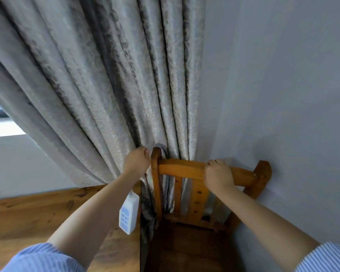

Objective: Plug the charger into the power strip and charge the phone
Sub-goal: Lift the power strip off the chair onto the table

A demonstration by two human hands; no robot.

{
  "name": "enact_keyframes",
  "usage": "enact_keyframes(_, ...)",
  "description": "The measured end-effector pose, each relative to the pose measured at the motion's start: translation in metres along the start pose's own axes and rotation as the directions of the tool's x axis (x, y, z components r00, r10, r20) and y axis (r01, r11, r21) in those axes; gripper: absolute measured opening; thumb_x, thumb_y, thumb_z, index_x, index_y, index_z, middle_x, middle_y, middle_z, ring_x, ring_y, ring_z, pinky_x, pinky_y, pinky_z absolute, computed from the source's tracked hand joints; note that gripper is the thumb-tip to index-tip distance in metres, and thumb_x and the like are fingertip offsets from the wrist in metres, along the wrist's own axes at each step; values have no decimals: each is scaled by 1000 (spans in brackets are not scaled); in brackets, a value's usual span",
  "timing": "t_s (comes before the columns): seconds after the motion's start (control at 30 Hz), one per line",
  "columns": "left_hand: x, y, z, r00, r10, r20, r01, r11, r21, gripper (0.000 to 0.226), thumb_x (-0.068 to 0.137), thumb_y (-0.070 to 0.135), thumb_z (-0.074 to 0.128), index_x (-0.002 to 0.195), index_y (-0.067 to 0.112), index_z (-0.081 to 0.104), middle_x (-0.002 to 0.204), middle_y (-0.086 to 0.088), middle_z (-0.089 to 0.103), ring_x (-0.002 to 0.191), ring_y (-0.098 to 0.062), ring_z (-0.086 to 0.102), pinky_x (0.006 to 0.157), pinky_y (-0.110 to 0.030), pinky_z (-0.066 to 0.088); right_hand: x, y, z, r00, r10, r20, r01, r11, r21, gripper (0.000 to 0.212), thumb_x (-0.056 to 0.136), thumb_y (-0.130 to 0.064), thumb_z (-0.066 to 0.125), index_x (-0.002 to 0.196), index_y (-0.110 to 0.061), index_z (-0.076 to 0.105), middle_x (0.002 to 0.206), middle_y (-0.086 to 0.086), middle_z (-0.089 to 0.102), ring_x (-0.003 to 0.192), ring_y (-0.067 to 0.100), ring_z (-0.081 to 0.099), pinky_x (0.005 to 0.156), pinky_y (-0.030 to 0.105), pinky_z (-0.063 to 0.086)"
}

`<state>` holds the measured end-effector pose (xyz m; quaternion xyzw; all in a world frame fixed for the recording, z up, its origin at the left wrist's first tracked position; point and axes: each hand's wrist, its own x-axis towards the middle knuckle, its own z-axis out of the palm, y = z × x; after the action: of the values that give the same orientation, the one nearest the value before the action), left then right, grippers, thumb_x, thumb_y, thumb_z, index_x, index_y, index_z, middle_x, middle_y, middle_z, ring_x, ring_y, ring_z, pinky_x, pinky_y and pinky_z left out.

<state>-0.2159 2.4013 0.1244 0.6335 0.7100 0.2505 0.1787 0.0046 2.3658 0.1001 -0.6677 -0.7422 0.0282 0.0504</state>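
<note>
A white power strip (128,213) with blue-tinted sockets lies at the right edge of the wooden table (37,216), partly under my left forearm. My left hand (136,160) is closed at the left post of the wooden chair (196,193), pinching what looks like the curtain fabric or a cord there; I cannot tell which. My right hand (218,173) grips the chair's top rail. No charger and no phone are in view.
A grey patterned curtain (98,85) hangs behind the table and chair. The chair stands in the gap between the table and the grey wall (283,95) on the right. A window strip (0,124) shows at far left.
</note>
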Motion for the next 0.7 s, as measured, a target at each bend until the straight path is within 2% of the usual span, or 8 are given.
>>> enact_keyframes(0.13,29,-13,-10,1000,-18,17,18,1000,8,37,97,17,35,75,-3,57,75,-22,61,80,-37,58,66,-39,41,4,-9,0,997,48,60,-45,998,-48,27,84,7,40,96,-3,62,110,17,63,107,28,52,88,36,44)
enact_keyframes(0.27,30,-24,-8,994,30,102,-40,994,101,46,99,17,32,53,13,36,53,-3,42,53,-23,44,55,-32,36,6,-27,-2,992,56,115,-48,996,-74,30,83,10,41,103,-4,59,116,18,58,112,29,49,89,36,43)
enact_keyframes(0.33,23,-28,-7,992,37,125,-50,993,107,44,99,16,31,57,10,41,56,-4,43,55,-23,42,55,-31,35,5,-38,0,993,12,120,-4,998,-67,35,86,9,39,117,-2,51,123,18,54,115,30,46,91,37,42)
enact_keyframes(0.43,12,-28,-10,984,22,178,-41,994,105,33,99,17,30,80,3,54,65,-7,48,59,-22,45,55,-30,37,4,-50,6,995,-3,104,5,1000,-14,39,91,7,36,129,2,37,131,18,46,119,31,42,93,36,43)
enact_keyframes(0.5,-5,-29,-16,982,9,189,-32,992,119,31,99,19,28,78,6,47,61,-5,44,57,-20,42,50,-33,37,0,-55,6,992,19,122,-19,1000,-6,35,94,3,34,129,7,36,134,22,43,120,33,43,96,38,42)
enact_keyframes(0.57,-25,-31,-21,985,0,175,-22,992,124,32,99,19,28,78,6,47,64,-6,45,66,-23,43,52,-33,37,-7,-53,4,992,33,123,-36,999,20,41,95,1,34,134,7,27,140,23,36,122,35,40,101,40,39)
enact_keyframes(0.63,-50,-36,-27,986,-20,168,-2,992,126,32,99,18,31,84,4,55,71,-8,49,71,-24,45,56,-29,34,-16,-50,3,993,3,117,-8,999,40,40,90,2,42,129,7,36,136,21,42,121,34,41,98,39,42)
enact_keyframes(0.7,-78,-45,-34,984,-56,168,38,993,109,27,98,17,33,85,6,54,69,-6,49,70,-25,47,50,-29,31,-28,-49,6,989,-84,123,77,995,58,31,87,4,42,116,0,53,123,20,55,116,32,46,90,37,44)
